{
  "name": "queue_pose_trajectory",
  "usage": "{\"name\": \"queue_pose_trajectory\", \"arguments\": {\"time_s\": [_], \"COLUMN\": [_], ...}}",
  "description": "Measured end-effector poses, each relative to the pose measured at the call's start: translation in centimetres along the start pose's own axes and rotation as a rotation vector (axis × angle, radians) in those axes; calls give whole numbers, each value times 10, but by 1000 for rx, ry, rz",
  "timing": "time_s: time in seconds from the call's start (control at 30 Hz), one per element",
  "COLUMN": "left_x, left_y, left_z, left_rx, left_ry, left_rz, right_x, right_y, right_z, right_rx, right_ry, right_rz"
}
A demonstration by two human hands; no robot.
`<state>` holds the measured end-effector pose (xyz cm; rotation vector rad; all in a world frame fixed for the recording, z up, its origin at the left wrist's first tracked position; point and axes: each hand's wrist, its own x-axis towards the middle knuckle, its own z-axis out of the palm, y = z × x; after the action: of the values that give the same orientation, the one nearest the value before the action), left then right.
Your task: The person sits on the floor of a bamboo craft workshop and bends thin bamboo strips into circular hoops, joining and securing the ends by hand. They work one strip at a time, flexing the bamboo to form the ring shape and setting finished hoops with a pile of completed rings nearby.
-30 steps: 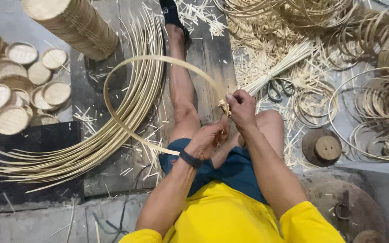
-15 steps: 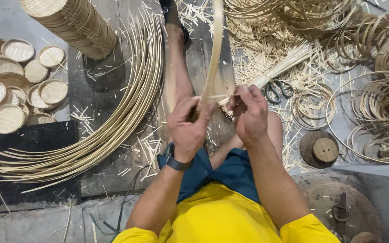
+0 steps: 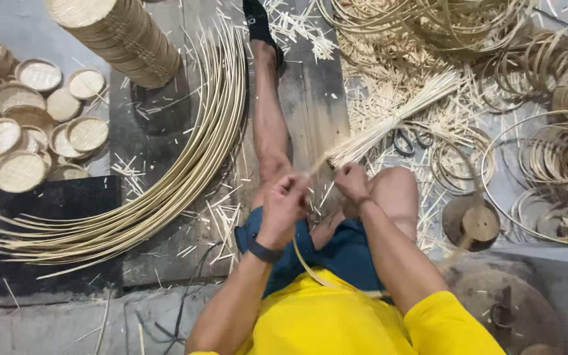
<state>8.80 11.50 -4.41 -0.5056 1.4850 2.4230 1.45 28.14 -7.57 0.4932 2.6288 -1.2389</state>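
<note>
Hands meet just above our lap, and we judge the step to be the joining of a bent bamboo strip (image 3: 310,266) into a hoop, so the work asks for a steady pinch more than for force. Our left hand (image 3: 283,209) is curled shut, fingers wrapped round the strip where its ends seem to cross; the exact overlap is hidden under the knuckles. Our right hand (image 3: 353,182) is closed too, thumb and fingertips nipped together on what looks like a thin sliver near the tip of the bundle of splints (image 3: 389,128), though we cannot tell whether it grips the strip itself. The strip runs down from the left fist and curves across our yellow shirt (image 3: 336,315) toward the right side. To do this well, we think, we keep both ends flat against each other, hold the overlap firm with the left and let the right do the fine binding close by, so the curve does not spring open. The long bamboo strips (image 3: 185,171) lie on the floor at our left, well apart, and the finished hoops (image 3: 560,164) sit to the right.
</note>
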Motion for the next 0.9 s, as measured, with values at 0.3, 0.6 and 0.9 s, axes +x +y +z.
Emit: {"name": "queue_pose_trajectory", "arguments": {"time_s": [0.3,0.6,0.9], "left_x": [29,35,58], "left_y": [-3,23,55], "left_z": [-24,-4,3], "left_rx": [643,343,140], "left_ry": [169,-291,-656], "left_rz": [597,171,-373], "right_x": [-35,-65,-44], "right_y": [3,-128,-111], "right_z": [-38,-138,-110], "right_rx": [-71,-821,-971], "right_ry": [-387,260,55], "right_rz": [-451,-1401,-1383]}}
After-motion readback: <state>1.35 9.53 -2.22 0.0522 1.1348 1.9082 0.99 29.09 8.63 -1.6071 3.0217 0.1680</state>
